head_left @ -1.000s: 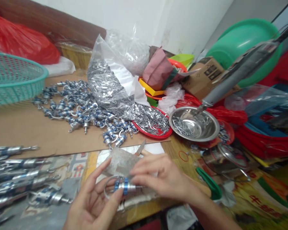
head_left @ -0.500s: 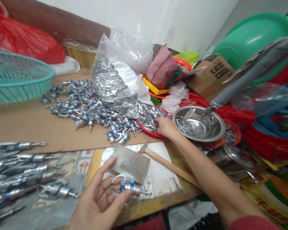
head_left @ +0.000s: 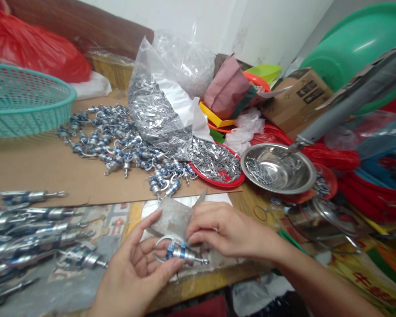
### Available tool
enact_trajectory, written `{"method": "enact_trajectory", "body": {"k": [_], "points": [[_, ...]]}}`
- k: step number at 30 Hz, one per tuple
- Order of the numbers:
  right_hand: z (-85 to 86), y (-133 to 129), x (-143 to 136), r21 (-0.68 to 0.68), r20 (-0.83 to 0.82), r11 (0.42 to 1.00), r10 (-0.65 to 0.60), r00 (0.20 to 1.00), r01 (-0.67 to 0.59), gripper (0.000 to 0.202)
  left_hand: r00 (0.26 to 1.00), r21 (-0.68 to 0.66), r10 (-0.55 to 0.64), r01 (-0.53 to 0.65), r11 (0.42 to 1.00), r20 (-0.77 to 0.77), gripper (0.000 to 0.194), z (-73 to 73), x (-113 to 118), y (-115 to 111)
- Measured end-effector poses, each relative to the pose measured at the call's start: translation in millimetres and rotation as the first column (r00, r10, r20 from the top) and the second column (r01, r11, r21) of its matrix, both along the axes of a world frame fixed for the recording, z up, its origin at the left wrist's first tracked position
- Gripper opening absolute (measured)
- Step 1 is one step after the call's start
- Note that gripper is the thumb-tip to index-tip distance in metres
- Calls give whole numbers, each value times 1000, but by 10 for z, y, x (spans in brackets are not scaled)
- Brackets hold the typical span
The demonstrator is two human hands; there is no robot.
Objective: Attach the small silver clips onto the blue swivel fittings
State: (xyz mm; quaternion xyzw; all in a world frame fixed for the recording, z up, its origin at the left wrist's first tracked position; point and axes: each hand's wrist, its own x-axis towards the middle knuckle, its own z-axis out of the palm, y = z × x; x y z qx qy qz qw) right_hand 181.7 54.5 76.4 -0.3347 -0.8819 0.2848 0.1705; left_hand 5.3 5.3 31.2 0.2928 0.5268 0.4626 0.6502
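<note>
My left hand [head_left: 141,268] holds a blue and silver metal fitting [head_left: 181,253] with a curved arm, its thumb pressed against the near side and its ringed tip pointing right. My right hand [head_left: 218,229] is closed at the fitting's upper side, thumb and fingers together; whatever they pinch is hidden. Behind both hands lies a grey metal block [head_left: 173,218] on white paper. The hammer's pointed head [head_left: 201,197] shows just past my right fingers, its handle covered by my hand. A red plate [head_left: 218,181] of small silver clips stands farther back.
Many similar fittings [head_left: 119,141] are piled on cardboard, with more [head_left: 29,237] lined up at the left. A clip-filled plastic bag [head_left: 155,114], a steel bowl [head_left: 279,169] with pins and a grey metal arm [head_left: 343,108] stand behind. A teal basket [head_left: 29,105] is at the left.
My right hand has come from the red plate of clips to the fitting, passing over the hammer. My left hand still holds the fitting. The view has shifted slightly.
</note>
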Motion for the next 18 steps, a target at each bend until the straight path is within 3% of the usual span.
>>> {"method": "enact_trajectory", "body": {"k": [3,9,12,14,16,18], "points": [[-94,-5,-91,62,-22,998,33,999,-31,13,1000,11,-4,4,1000,17,83,26,3,9],[-227,-37,-251,105,-51,990,-90,995,95,15,999,8,-42,42,999,-1,84,16,-12,8],[-272,-113,-136,159,-324,938,-246,913,309,18,1000,12,-17,17,1000,-20,83,17,-12,9],[-324,-174,75,148,-407,834,-439,801,532,17,1000,15,-9,9,1000,-28,82,17,-7,9],[-401,-241,342,168,-252,743,-603,757,648,21,1000,18,-2,3,1000,-30,81,12,-3,8],[-491,-306,579,201,36,750,-649,760,630,31,1000,19,3,-2,1000,-31,81,4,-3,7]]}}
